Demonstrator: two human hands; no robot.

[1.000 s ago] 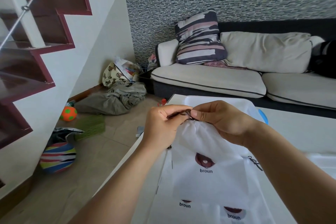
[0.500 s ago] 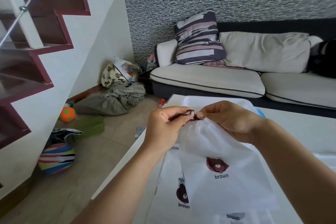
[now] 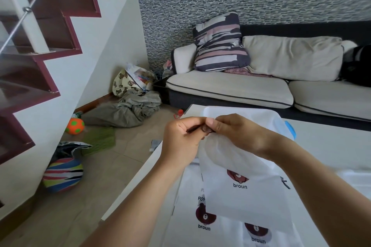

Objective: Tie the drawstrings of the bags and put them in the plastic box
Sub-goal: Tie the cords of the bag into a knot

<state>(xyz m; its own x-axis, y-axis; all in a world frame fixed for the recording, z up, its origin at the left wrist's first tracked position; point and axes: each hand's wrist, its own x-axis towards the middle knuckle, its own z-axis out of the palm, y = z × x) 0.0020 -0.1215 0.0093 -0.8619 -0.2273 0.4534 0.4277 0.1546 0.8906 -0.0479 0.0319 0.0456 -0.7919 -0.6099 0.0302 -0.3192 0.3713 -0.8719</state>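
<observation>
Drawstring bag [image 3: 241,182], white with a brown bear and "broun" on it, hangs off both hands just above the white table [image 3: 331,146], over more bags [image 3: 204,224] lying flat at 6 o'clock. Left hand [image 3: 180,138] and right hand [image 3: 239,132] both have fingers curled tight, pinching the dark drawstring [image 3: 202,128] at the gathered neck. Plastic box [image 3: 277,120] with the blue clip sits right behind, around 12 o'clock.

Two bare forearms reach forward, hands meeting at centre. The left hand [image 3: 181,138] and right hand [image 3: 239,133] have curled fingers, each grip pinching a thin dark drawstring [image 3: 202,129].
</observation>
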